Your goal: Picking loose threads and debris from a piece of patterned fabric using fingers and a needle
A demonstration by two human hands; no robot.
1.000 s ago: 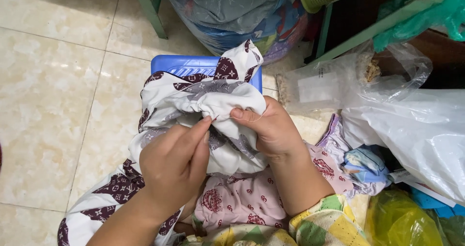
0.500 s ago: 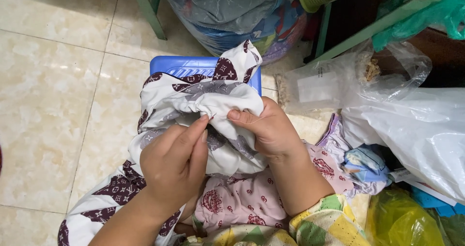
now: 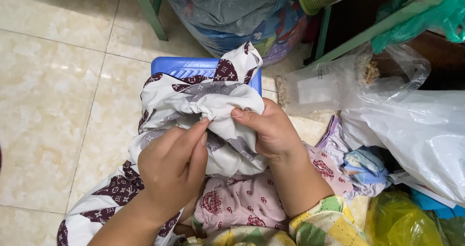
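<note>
A white cloth with dark maroon patterns (image 3: 193,93) is bunched up over a blue plastic stool (image 3: 179,67). My left hand (image 3: 172,166) pinches a gathered fold of the cloth between fingertips and thumb. My right hand (image 3: 271,130) grips the same bunched fold from the right, its fingertips almost meeting those of the left. A thin needle or thread seems to lie at the right fingertips, too small to tell which. The cloth trails down past my left arm to the bottom left.
A pink patterned cloth (image 3: 242,202) lies under my arms. White and clear plastic bags (image 3: 411,130) pile at the right, a yellow bag (image 3: 402,222) at bottom right. Green furniture legs (image 3: 147,11) and a big wrapped bundle (image 3: 242,13) stand behind. Beige floor tiles (image 3: 53,91) spread left.
My left fingertips have slid up to the gathered edge of the cloth, closer to the right fingertips. The right hand has barely moved.
</note>
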